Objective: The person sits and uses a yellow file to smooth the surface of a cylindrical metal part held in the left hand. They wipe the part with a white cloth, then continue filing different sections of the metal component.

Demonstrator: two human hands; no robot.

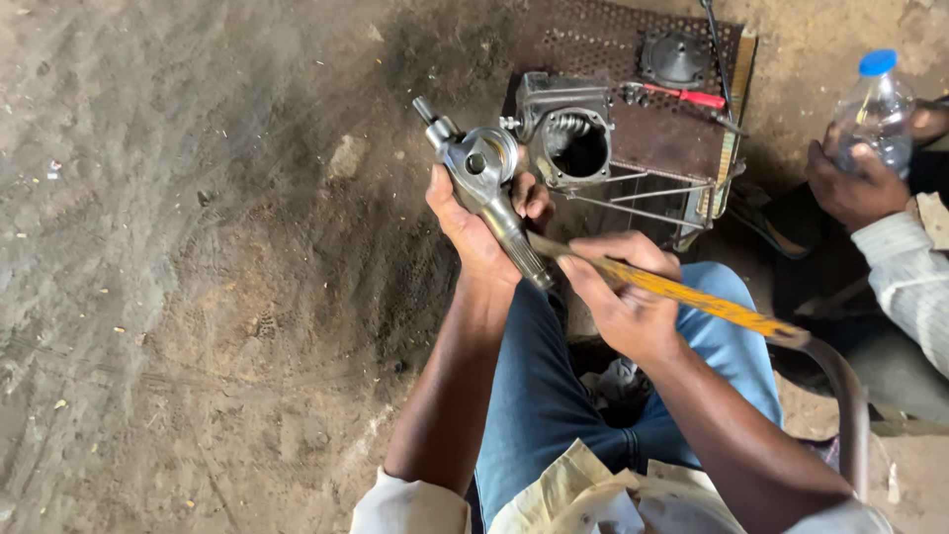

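We grip the shaft (491, 188) in our left hand (473, 229), fingers wrapped, held above the housing (565, 129). Right hand (621, 297) clenches the hacksaw (692, 295) at its splined end. Looks like cutting or scoring; next needs steady strokes.

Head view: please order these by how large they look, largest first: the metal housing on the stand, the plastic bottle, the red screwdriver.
1. Metal housing.
2. Plastic bottle, slightly smaller; a co-worker's hand partly covers it.
3. Red screwdriver, smallest.
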